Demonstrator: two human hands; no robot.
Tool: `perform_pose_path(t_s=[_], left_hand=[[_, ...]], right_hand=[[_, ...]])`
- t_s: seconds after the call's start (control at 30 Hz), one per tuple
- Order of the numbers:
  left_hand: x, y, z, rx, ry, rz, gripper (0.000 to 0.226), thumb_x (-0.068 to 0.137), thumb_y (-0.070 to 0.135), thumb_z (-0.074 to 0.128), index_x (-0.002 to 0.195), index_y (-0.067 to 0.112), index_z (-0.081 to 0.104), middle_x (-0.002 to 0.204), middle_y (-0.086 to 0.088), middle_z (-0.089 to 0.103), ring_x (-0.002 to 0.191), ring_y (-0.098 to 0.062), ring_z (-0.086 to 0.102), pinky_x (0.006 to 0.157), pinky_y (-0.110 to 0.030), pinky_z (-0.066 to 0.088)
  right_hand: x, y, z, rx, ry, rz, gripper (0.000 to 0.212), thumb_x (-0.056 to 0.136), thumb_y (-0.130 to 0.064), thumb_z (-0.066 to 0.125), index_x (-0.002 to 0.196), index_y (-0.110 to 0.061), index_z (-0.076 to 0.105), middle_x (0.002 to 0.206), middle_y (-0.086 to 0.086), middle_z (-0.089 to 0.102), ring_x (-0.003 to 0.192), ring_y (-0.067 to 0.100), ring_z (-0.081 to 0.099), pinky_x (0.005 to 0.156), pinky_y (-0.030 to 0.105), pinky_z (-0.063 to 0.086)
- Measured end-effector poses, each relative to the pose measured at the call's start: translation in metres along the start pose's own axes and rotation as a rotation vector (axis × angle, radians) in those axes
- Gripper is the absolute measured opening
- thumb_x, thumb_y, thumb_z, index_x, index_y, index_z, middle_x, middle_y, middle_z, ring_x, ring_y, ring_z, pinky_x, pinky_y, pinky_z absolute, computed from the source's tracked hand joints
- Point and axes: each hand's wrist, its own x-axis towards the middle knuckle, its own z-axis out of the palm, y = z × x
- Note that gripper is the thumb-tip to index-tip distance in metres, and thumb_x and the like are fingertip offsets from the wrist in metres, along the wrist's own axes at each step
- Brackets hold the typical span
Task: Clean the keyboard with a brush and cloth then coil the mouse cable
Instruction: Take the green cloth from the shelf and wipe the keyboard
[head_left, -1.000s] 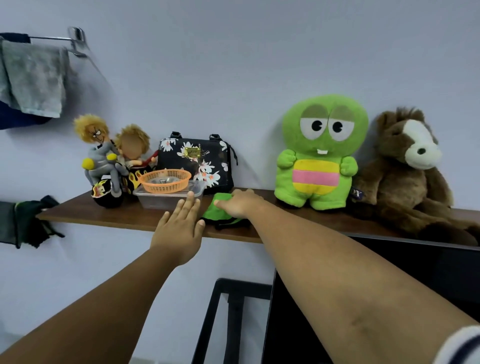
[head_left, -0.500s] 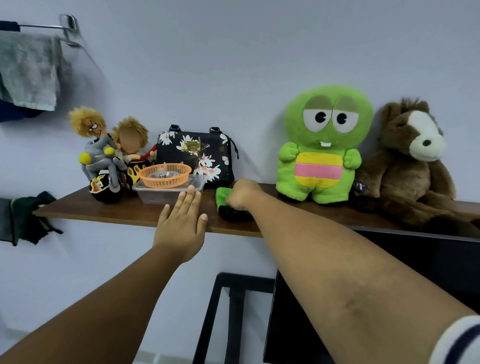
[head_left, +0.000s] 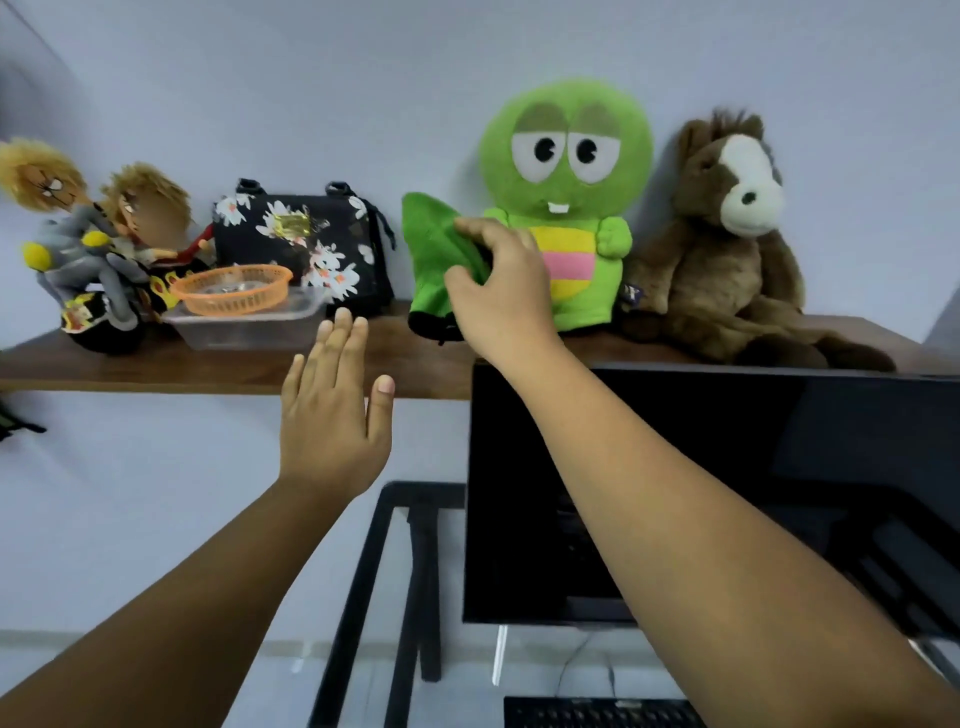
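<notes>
My right hand (head_left: 501, 296) grips a green cloth (head_left: 434, 254) with a dark lower edge and holds it lifted just above the wooden shelf (head_left: 234, 366), in front of the green plush. My left hand (head_left: 332, 415) hovers flat with fingers spread in front of the shelf edge, holding nothing. A strip of the black keyboard (head_left: 597, 713) shows at the bottom edge of the view. No brush, mouse or mouse cable is visible.
On the shelf stand a doll on a toy motorbike (head_left: 98, 260), an orange basket (head_left: 231, 288) in a clear tub (head_left: 249, 327), a floral bag (head_left: 301, 249), a green plush (head_left: 566, 197) and a brown horse plush (head_left: 727, 244). A dark monitor (head_left: 727, 493) stands below, beside a black desk frame (head_left: 410, 571).
My right hand has closed on the green cloth and lifted it off the shelf. The view has tilted down, bringing the monitor and keyboard edge into sight. My left hand stays open.
</notes>
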Motion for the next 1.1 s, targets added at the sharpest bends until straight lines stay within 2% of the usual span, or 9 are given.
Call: perform_pose_path(t_s=[0.07,0.17,0.23,0.43,0.67,0.83,0.97,1.03,1.1], left_hand=[[-0.023,0.018,0.007,-0.027,-0.025,0.016,0.059,0.096,0.039,0.029,0.152,0.018,0.026,0.162,0.002,0.019,0.149,-0.016,0.013,0.119,-0.042,0.013],[-0.061,0.043,0.020,-0.043,-0.095,0.052,0.059,0.097,0.037,0.030,0.152,0.018,0.025,0.162,0.001,0.020,0.150,-0.016,0.012,0.118,-0.044,0.016],[-0.087,0.056,0.029,-0.054,-0.147,0.061,0.059,0.097,0.037,0.030,0.152,0.017,0.026,0.161,-0.001,0.022,0.149,-0.017,0.014,0.117,-0.044,0.016],[-0.179,0.085,0.059,-0.115,-0.323,-0.002,0.056,0.097,0.035,0.031,0.149,0.015,0.034,0.157,-0.001,0.030,0.148,-0.018,0.021,0.119,-0.041,0.016],[-0.273,0.082,0.104,-0.059,-0.642,-0.111,0.067,0.097,0.052,0.014,0.153,0.019,0.026,0.160,0.004,0.022,0.149,-0.012,0.014,0.121,-0.038,0.009],[-0.318,0.067,0.131,0.049,-1.008,-0.149,0.110,0.070,0.089,0.001,0.156,0.021,-0.002,0.164,0.005,-0.002,0.150,-0.010,-0.004,0.120,-0.037,-0.002],[-0.329,0.060,0.140,0.055,-1.137,-0.184,0.128,0.061,0.093,0.038,0.155,0.021,-0.009,0.164,0.005,-0.006,0.150,-0.011,-0.006,0.120,-0.038,-0.002],[-0.331,0.058,0.143,0.064,-1.167,-0.165,0.132,0.060,0.089,0.050,0.154,0.021,-0.012,0.163,0.005,-0.008,0.149,-0.011,-0.008,0.120,-0.038,-0.003],[-0.332,0.056,0.145,0.069,-1.195,-0.151,0.136,0.059,0.087,0.056,0.153,0.021,-0.016,0.163,0.005,-0.011,0.149,-0.011,-0.010,0.119,-0.037,-0.005]], right_hand=[[-0.026,0.011,-0.027,0.033,0.061,-0.029,0.045,0.077,-0.005,0.058,0.121,-0.012,0.065,0.115,0.008,0.053,0.099,0.004,0.046,0.090,-0.004,0.026],[-0.071,0.034,-0.060,0.064,0.100,-0.046,0.047,0.076,-0.001,0.056,0.122,-0.008,0.064,0.114,0.009,0.052,0.105,0.009,0.051,0.102,0.010,0.034],[-0.105,0.053,-0.079,0.052,0.091,-0.034,0.046,0.078,0.003,0.057,0.123,-0.006,0.063,0.115,0.008,0.050,0.110,0.012,0.053,0.102,0.019,0.039],[-0.219,0.121,-0.127,-0.020,0.000,0.072,0.042,0.082,0.008,0.055,0.123,-0.003,0.061,0.120,0.007,0.049,0.115,0.004,0.050,0.098,0.015,0.038],[-0.330,0.212,-0.144,-0.161,-0.299,0.444,0.051,0.086,-0.009,0.044,0.136,-0.016,0.054,0.125,-0.008,0.040,0.116,0.004,0.045,0.101,0.031,0.045],[-0.367,0.262,-0.137,-0.433,-0.594,0.558,0.058,0.088,-0.004,0.049,0.143,-0.022,0.047,0.142,-0.003,0.040,0.120,0.024,0.043,0.107,0.041,0.040],[-0.370,0.271,-0.130,-0.564,-0.843,0.663,0.052,0.092,-0.030,0.046,0.144,-0.033,0.042,0.151,-0.014,0.025,0.127,0.027,0.036,0.107,0.038,0.039],[-0.369,0.272,-0.128,-0.605,-0.867,0.683,0.054,0.089,-0.053,0.048,0.140,-0.036,0.040,0.146,-0.015,0.026,0.124,0.026,0.035,0.098,0.042,0.047],[-0.367,0.273,-0.127,-0.672,-0.886,0.638,0.058,0.085,-0.059,0.056,0.136,-0.036,0.039,0.140,-0.012,0.030,0.119,0.027,0.039,0.088,0.043,0.054]])
